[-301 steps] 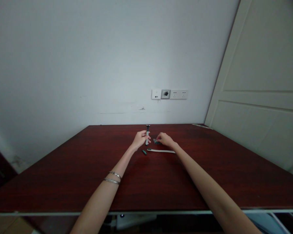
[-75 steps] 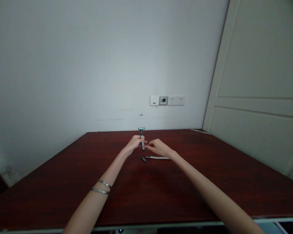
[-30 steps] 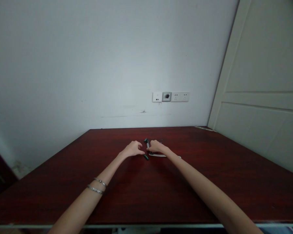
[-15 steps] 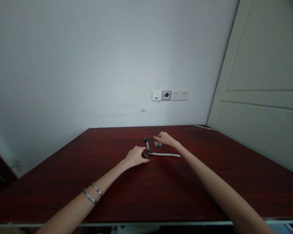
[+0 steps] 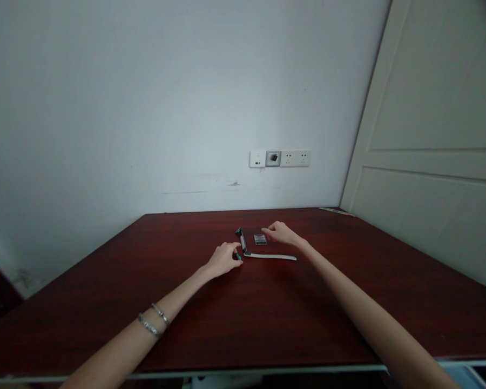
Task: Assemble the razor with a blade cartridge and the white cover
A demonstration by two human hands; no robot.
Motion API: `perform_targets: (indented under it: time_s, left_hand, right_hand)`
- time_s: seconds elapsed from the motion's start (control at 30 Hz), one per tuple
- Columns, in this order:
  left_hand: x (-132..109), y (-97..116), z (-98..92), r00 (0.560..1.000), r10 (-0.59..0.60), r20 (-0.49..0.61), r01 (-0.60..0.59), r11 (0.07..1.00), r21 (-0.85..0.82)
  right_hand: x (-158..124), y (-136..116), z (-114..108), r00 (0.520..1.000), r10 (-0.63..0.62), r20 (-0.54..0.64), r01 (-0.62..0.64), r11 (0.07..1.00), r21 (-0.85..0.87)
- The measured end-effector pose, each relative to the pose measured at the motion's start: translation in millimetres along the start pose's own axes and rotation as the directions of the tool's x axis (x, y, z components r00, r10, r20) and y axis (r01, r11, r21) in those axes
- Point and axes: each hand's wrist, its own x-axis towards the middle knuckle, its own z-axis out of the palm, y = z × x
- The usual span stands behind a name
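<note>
Though slim (plastic), razor (image 5: 242, 241) beside left hand (image 5: 223, 258).

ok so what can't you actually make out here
Head view, all of it:
green piece: mostly under fingers of the left hand; gripped or just touched, unclear.
small case by the right hand: contents too small, contact unclear.
razor head: too small for detail.

No legible txt, brand or no. anywhere: the small clear pack (image 5: 260, 239) on the table (image 5: 267, 319) is too small & blurred to read, & the wall socket strip (image 5: 279, 158) shows only tiny unreadable marks.
</note>
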Motion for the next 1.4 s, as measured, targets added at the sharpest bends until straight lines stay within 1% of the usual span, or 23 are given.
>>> perform_targets:
  time_s: [0.1, 0.17, 0.27, 0.33, 0.47, 0.63, 0.77, 0.83, 1.1, 1.27, 1.4]
  left_hand:
    - [8, -3, -7.9, 0.996, 0.076, -0.039, -0.077, 0.997, -0.022]
    - [16, -2, -16.4, 0.988, 0.134, -0.08, -0.136, 0.99, -0.021]
    - [24, 2, -27.3, 0.97, 0.208, -0.127, -0.209, 0.978, -0.002]
    - [25, 7, -30.3, 0.962, 0.232, -0.143, -0.235, 0.972, -0.004]
    - [21, 18, -28.3, 0.951, 0.262, -0.163, -0.269, 0.963, -0.024]
    - [20, 23, -25.0, 0.927, 0.314, -0.204, -0.32, 0.947, 0.003]
    - [23, 18, -23.5, 0.882, 0.377, -0.282, -0.376, 0.925, 0.061]
    - [24, 16, -22.5, 0.868, 0.393, -0.302, -0.389, 0.918, 0.077]
    - [23, 15, -20.0, 0.865, 0.393, -0.311, -0.383, 0.919, 0.095]
    - [23, 14, -18.7, 0.861, 0.402, -0.313, -0.392, 0.915, 0.095]
    - [23, 14, -17.8, 0.86, 0.393, -0.327, -0.383, 0.919, 0.096]
  right_hand:
    - [0, -1, 4, 0.997, -0.076, -0.001, 0.076, 0.995, 0.064]
    - [0, -3, 8, 0.995, -0.096, -0.025, 0.098, 0.984, 0.15]
    - [-1, -8, 15, 0.997, -0.063, -0.043, 0.074, 0.941, 0.331]
    - [-2, -13, 20, 0.998, -0.043, -0.04, 0.056, 0.902, 0.428]
    - [-5, -23, 25, 0.999, -0.035, -0.029, 0.045, 0.851, 0.523]
    - [-9, -32, 29, 0.999, -0.049, 0.024, 0.026, 0.819, 0.574]
    - [-10, -33, 30, 0.999, -0.04, 0.026, 0.016, 0.795, 0.607]
    - [-11, -34, 30, 0.999, -0.035, 0.024, 0.014, 0.79, 0.613]
    - [-14, -42, 28, 0.999, -0.034, -0.006, 0.031, 0.814, 0.58]
    - [-14, -38, 28, 1.0, 0.005, 0.007, -0.009, 0.815, 0.58]
    - [-14, -37, 28, 1.0, 0.013, 0.02, -0.022, 0.818, 0.574]
